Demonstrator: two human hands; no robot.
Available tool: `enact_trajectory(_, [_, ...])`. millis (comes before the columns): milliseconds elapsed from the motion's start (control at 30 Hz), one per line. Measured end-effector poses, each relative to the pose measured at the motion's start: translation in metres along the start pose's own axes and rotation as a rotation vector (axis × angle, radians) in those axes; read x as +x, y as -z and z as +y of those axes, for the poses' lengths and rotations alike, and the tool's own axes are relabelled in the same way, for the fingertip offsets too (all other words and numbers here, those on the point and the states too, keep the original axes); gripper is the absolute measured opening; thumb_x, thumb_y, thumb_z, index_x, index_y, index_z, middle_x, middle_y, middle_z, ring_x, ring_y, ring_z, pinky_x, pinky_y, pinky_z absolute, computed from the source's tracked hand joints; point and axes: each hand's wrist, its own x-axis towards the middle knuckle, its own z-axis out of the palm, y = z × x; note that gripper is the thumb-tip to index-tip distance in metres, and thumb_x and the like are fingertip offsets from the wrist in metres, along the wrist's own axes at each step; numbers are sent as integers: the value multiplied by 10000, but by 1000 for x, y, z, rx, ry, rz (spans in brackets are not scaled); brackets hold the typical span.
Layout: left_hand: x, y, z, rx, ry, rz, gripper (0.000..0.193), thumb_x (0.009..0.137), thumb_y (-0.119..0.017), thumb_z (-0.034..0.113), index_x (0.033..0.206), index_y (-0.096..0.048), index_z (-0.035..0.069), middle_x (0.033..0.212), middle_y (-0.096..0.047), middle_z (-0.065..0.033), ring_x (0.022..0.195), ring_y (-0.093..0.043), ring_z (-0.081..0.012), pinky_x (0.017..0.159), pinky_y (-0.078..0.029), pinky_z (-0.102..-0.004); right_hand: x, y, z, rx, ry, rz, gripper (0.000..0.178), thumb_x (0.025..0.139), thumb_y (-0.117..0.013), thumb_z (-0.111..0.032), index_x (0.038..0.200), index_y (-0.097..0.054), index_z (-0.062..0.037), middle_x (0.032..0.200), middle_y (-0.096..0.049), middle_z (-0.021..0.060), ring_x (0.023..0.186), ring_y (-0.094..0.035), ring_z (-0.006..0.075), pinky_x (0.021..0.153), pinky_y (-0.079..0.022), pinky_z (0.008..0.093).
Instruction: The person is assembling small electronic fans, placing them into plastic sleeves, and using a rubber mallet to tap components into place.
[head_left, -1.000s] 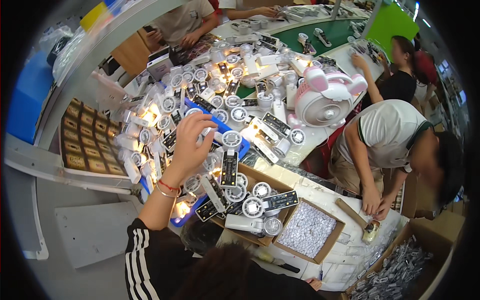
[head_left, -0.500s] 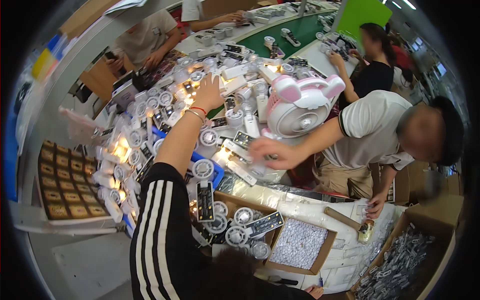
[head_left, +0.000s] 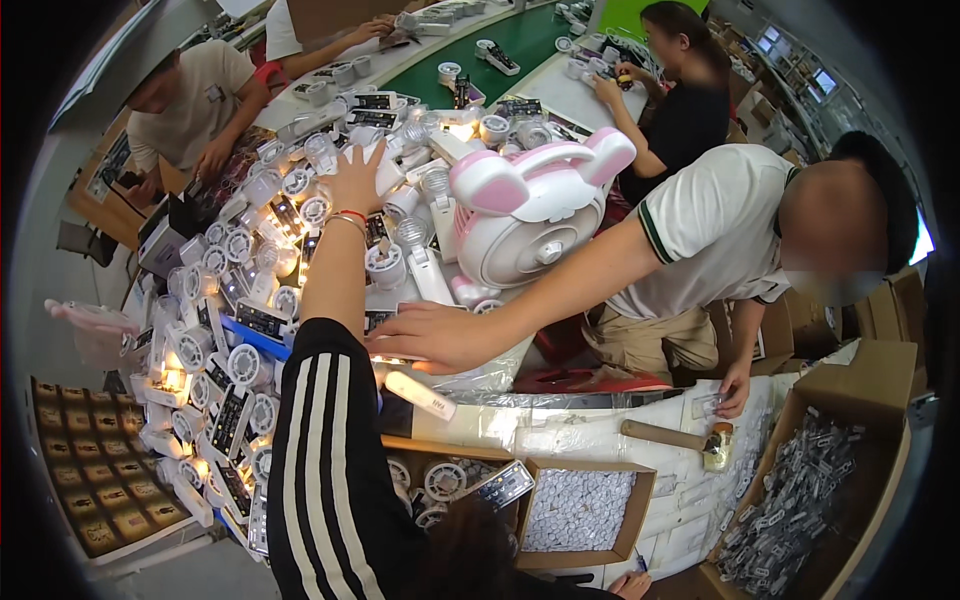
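My left hand (head_left: 355,180), at the end of a black sleeve with white stripes, reaches far over a heap of small white lamp units (head_left: 385,262). Its fingers are spread and the palm faces down on the heap; no unit shows in its grasp. Of my right hand (head_left: 630,584) only curled fingers show at the lower edge, beside a thin dark tool tip; what they hold is hidden. A co-worker's hand (head_left: 435,335) stretches in from the right, near my left forearm, above a white lamp handle (head_left: 420,395).
A pink and white animal-shaped fan (head_left: 535,215) stands beyond the co-worker's arm. Nearby are a shallow box of small clear pieces (head_left: 638,500), a mallet (head_left: 665,434) and a carton of grey parts (head_left: 900,370). More people work around the bench. Several units glow.
The view has turned, shifting the bench leftward. The co-worker's arm has stretched further left, toward my forearm. My left hand stays over the heap with fingers spread.
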Motion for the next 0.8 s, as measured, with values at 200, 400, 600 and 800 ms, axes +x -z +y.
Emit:
enact_trajectory(200, [-25, 6, -23, -291, 44, 51, 1192, 524, -843, 295, 1511, -174, 265, 1301, -433, -164, 1163, -455, -399, 874, -422, -689, -53, 15, -2, 295, 235, -177, 421, 957, -569, -213, 1311, -489, 0, 1255, -533, 195, 1135, -550, 325, 951, -453, 418])
enact_trajectory(400, [-46, 17, -36, -271, -30, 16, 1084, 525, -828, 314, 1466, -298, 223, 1272, -445, -182, 1155, -459, -404, 903, -450, -586, -174, -11, -101, 338, -417, -451, 341, 903, -585, -220, 1143, -551, 21, 1134, -553, 199, 1055, -540, 371, 896, -448, 425])
enact_trajectory(600, [-57, 32, -55, -483, -149, 176, 994, 541, -834, 287, 1413, -384, 125, 1170, -487, -212, 1081, -497, -402, 957, -438, -450, -280, -255, -436, -1184, -1417, -140, 204, 807, -482, -154, 904, -509, 24, 893, -488, 230, 889, -483, 409, 792, -386, 476])
enact_trajectory(800, [-92, 78, -111, -698, -12, 229, 835, 630, -847, 261, 1339, -468, 34, 1246, -541, -177, 1170, -523, -289, 996, -412, -378, -309, -327, -482, -935, -1938, 497, 191, 840, -465, -168, 846, -485, 22, 858, -473, 231, 846, -465, 420, 744, -369, 502])
